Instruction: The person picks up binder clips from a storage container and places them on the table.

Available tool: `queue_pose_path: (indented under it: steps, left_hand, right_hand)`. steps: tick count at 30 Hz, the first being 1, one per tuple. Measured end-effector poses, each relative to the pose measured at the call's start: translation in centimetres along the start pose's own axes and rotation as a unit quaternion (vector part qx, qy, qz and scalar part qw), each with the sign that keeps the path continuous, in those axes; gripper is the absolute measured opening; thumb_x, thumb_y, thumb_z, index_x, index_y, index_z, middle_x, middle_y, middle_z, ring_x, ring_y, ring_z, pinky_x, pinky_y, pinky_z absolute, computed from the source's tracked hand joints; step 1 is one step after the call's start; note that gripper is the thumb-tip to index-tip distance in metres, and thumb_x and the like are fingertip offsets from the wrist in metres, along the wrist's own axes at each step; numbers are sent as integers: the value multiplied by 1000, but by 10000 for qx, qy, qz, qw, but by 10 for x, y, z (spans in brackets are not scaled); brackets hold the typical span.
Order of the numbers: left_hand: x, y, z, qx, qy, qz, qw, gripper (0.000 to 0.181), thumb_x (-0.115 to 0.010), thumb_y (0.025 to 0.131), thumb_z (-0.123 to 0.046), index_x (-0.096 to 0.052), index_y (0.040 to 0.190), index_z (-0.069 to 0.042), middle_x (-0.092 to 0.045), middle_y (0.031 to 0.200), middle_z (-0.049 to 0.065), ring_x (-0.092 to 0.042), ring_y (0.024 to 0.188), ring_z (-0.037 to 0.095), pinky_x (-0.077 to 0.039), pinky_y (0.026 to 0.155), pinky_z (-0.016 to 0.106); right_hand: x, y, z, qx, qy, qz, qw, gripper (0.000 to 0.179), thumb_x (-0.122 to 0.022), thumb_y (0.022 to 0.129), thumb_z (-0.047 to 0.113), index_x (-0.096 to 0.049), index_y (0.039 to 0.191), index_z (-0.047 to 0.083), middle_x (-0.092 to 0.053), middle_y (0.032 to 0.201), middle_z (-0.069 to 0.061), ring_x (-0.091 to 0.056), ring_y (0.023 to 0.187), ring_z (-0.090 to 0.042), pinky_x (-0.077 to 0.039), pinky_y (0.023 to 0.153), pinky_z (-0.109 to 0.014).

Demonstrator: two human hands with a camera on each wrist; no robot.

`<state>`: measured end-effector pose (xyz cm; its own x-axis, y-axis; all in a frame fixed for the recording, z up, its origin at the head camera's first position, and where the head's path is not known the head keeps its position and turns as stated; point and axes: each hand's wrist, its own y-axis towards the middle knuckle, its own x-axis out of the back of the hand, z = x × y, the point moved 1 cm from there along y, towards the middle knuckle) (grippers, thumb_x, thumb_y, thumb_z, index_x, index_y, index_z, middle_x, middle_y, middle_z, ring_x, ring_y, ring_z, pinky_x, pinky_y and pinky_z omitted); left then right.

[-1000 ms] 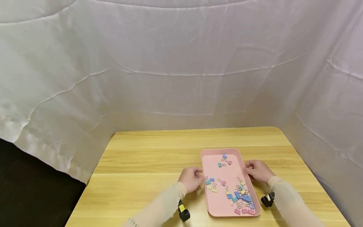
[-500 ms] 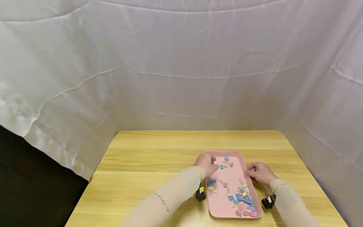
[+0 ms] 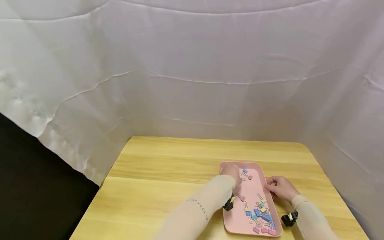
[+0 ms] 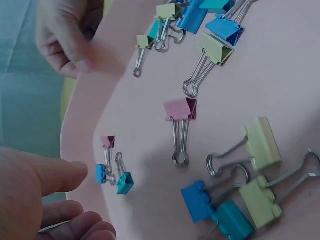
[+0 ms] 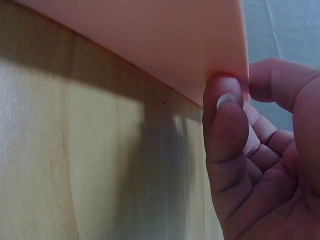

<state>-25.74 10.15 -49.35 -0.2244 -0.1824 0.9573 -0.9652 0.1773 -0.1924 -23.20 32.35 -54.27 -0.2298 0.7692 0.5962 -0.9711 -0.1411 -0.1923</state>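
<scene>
A pink tray (image 3: 235,223) lies on the table with several coloured binder clips in it. My left hand (image 3: 232,174) is over its far left part, holding nothing, thumb and fingers apart. In the left wrist view, close to those fingertips, lie a small pink clip (image 4: 107,141), a blue clip (image 4: 101,173) and a teal clip (image 4: 125,183). The head view has the teal one mostly hidden behind the hand. My right hand (image 3: 281,188) pinches the tray's right wall (image 5: 165,40) between thumb and fingers.
Blue, yellow, teal and pink clips (image 3: 265,217) crowd the near right corner of the tray. A lone pink clip (image 4: 180,109) lies mid-tray, and yellow clips (image 4: 262,143) sit by the left side with blue and teal ones. Pale cloth (image 3: 195,110) hangs behind the wooden table (image 3: 156,166).
My left hand has gone from beside the tray's left edge, over that edge, to above the far left part. The right hand has kept its hold on the right wall.
</scene>
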Motion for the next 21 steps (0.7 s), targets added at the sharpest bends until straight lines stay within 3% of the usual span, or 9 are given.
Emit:
queue_pose_path:
  steps: [4, 7, 11, 13, 16, 21]
  left_hand:
    - [-10, -2, -26, -85, -138, 134, 9998, 19, -79, 79, -28, -70, 92, -19, -62, 79, -8, -54, 65, 5, -48, 56, 20]
    - [-15, -5, -33, -26, -198, 290, 9994, 18, -84, 74, -27, -70, 82, -19, -61, 77, -8, -54, 64, 6, -47, 55, 21]
    - [-21, -5, -27, 207, -319, 487, 9981, 19, -85, 73, -24, -68, 79, -18, -59, 75, -6, -54, 64, 9, -47, 52, 24]
    - [-25, -3, -22, 227, -319, 443, 9983, 19, -85, 73, -20, -67, 77, -18, -59, 74, -5, -53, 62, 10, -47, 51, 24]
    - [-31, 2, -16, 168, -351, 274, 9989, 18, -82, 73, -13, -65, 74, -17, -59, 72, -4, -52, 60, 10, -46, 50, 23]
    - [-38, 4, -13, -96, -11, -77, 9999, 22, -82, 70, -7, -64, 76, -18, -63, 76, -4, -53, 60, 8, -47, 53, 21]
  right_hand:
    - [10, -13, -10, -133, -140, -160, 9997, 19, -67, 89, 12, -60, 95, -5, -58, 68, -6, -55, 57, -19, -49, 51, -29]
    - [9, -17, -12, -126, -181, -213, 9995, 19, -68, 88, 12, -60, 95, -5, -59, 68, -6, -56, 57, -18, -49, 50, -29]
    - [3, -15, -8, -32, -22, -187, 9998, 20, -69, 87, 13, -60, 94, -4, -59, 67, -5, -56, 56, -17, -50, 50, -30]
    - [1, -14, -6, 15, 41, -182, 9998, 19, -68, 87, 12, -60, 93, -4, -58, 65, -5, -55, 55, -17, -50, 49, -30]
    - [0, -13, -3, 32, 26, -227, 9997, 17, -68, 87, 10, -60, 92, -4, -57, 63, -5, -54, 53, -17, -49, 48, -30]
    - [1, -14, -2, 16, -26, -222, 9997, 16, -68, 87, 9, -60, 92, -4, -56, 63, -5, -55, 54, -17, -49, 48, -30]
